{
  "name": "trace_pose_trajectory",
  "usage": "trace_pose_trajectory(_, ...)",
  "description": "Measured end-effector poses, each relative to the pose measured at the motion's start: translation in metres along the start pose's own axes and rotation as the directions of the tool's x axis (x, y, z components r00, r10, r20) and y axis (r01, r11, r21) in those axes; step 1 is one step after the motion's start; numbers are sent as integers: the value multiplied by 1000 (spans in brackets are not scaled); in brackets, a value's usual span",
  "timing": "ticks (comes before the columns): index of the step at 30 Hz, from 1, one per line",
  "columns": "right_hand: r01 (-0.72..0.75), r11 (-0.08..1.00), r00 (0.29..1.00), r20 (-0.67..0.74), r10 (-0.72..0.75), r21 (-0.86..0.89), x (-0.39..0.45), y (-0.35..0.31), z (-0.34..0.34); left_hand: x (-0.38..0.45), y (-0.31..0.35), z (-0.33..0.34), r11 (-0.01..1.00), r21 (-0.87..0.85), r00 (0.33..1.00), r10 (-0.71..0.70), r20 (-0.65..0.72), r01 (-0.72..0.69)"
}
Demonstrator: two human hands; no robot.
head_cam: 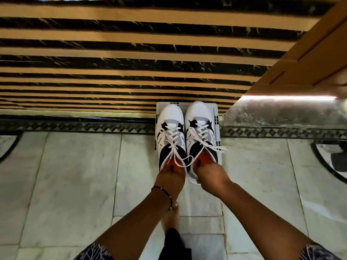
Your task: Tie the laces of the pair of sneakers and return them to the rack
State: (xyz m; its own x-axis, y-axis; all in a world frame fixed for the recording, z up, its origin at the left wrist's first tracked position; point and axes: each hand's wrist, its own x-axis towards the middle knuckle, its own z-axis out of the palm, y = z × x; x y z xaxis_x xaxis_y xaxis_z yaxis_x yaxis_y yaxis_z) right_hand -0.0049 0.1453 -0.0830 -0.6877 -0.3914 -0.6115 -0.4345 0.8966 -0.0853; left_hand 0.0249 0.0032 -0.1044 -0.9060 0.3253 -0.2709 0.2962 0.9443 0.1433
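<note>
While each hand (170, 178) (210, 175) grips a sneaker (171, 136) (201, 132) heel, fingers hide inside, laces (180, 147) loose.

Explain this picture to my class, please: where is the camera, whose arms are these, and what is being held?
The camera sits on a person's head, looking down, so the two arms reaching forward are the wearer's own. The left hand holds the heel of the left sneaker; the right hand holds the heel of the right sneaker. Both sneakers sit side by side on a small white rack on the tiled floor. Their white laces hang loose and untied. Striped stairs rise behind. A bare foot shows below the arms.
</note>
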Motion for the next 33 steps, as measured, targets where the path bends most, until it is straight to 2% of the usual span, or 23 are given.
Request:
trace_pose_trajectory(2, -15, 1000, 1000, 7, 15, 22, 15, 3, 1, 13, -6, 7, 999, -41, 1000, 2, 1, -2)
trace_pose_trajectory(3, -23, 999, 1000, 21, 22, 27, 21, 5, 2, 21, -10, 15, 998, -60, 997, 3, -71, -7)
trace_pose_trajectory(6, -35, 999, 999, 29, 34, 32, 27, 10, 9, 24, -13, 16, 953, -282, 978, -159, -137, 116)
trace_pose_trajectory(7, -28, 999, 1000, -9, 28, 37, 28, 12, 11, 26, -10, 13, 894, -395, 959, -268, -94, 211)
trace_pose_trajectory(8, -18, 999, 999, -44, 20, 43, 28, 13, 11, 27, -5, 10, 895, -366, 954, -294, -54, 255)
trace_pose_trajectory(10, -13, 1000, 1000, -12, 13, -6, 30, 15, 8, 31, 1, 9, 863, -436, 961, -276, 13, 254)
trace_pose_trajectory(12, -21, 999, 1000, -10, 21, -34, 35, 19, 10, 34, -2, 0, 821, -535, 972, -236, -1, 199)
trace_pose_trajectory(13, -27, 1000, 999, -20, 27, -12, 36, 22, 11, 36, -1, -7, 848, -505, 987, -139, 79, 160)
trace_pose_trajectory(14, -7, 1000, 999, -41, 7, -5, 36, 23, 9, 39, -3, -3, 927, -358, 993, -91, 74, 112)
trace_pose_trajectory(15, 18, 1000, 999, -30, -19, -8, 35, 22, 5, 43, -6, 8, 951, -291, 994, -91, 64, 106)
trace_pose_trajectory(16, 53, 999, 998, 29, -53, 1, 35, 23, 3, 46, -8, 15, 969, -230, 996, -88, 25, 91)
trace_pose_trajectory(17, 53, 998, 997, 62, -55, 28, 34, 22, -2, 49, -11, 19, 985, -168, 999, -26, 35, 32)
trace_pose_trajectory(21, 34, 996, 998, 50, -38, 81, 34, 26, 5, 51, -10, 12, 992, -34, 991, 122, 57, -120)
trace_pose_trajectory(24, -16, 992, 999, 44, 10, 127, 32, 23, 7, 50, -13, 25, 990, 71, 991, 122, 50, -125)
trace_pose_trajectory(27, -59, 989, 998, 7, 58, 138, 27, 18, 8, 44, -11, 15, 997, 32, 989, 65, 136, -70)
trace_pose_trajectory(30, -36, 982, 985, -158, 66, 186, 16, 12, 3, 32, -5, -5, 999, 36, 991, -12, 134, 7)
trace_pose_trajectory(33, -83, 956, 952, -262, 160, 282, -16, -7, -2, 6, 5, -23, 997, 21, 991, -77, 108, 75)
